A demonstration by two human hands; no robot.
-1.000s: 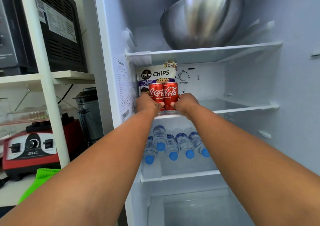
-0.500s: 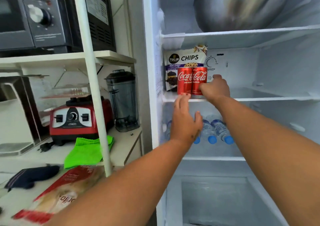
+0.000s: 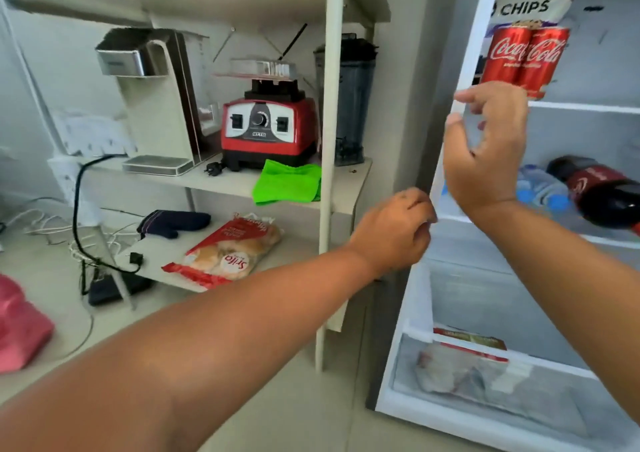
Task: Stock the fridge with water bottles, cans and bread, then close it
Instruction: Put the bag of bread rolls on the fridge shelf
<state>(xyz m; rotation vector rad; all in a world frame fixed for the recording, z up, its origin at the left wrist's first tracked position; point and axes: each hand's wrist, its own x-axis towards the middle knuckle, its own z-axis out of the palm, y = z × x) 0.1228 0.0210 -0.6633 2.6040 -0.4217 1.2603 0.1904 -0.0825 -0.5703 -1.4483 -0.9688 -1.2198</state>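
Two red cola cans [image 3: 523, 58] stand side by side on a fridge shelf [image 3: 585, 107], in front of a chips bag [image 3: 530, 4]. Several water bottles [image 3: 540, 191] lie on the shelf below, next to a large dark cola bottle [image 3: 602, 193]. A bag of bread [image 3: 227, 252] in red and clear wrap lies on the lower rack shelf at left. My right hand [image 3: 485, 153] hovers open at the fridge's left edge, holding nothing. My left hand [image 3: 394, 229] is lower, outside the fridge, fingers curled and empty. Another bread pack [image 3: 464, 365] sits in the bottom drawer.
A white rack [image 3: 327, 139] left of the fridge holds a red blender base [image 3: 268, 129], a dark blender jug [image 3: 349, 94], a white dispenser [image 3: 156, 101], a green cloth [image 3: 287, 183] and a dark oven mitt [image 3: 173, 223]. Cables lie on the floor.
Both hands have left the cola cans and drawn back out of the fridge. The view has swung left and down toward the rack and the bread.
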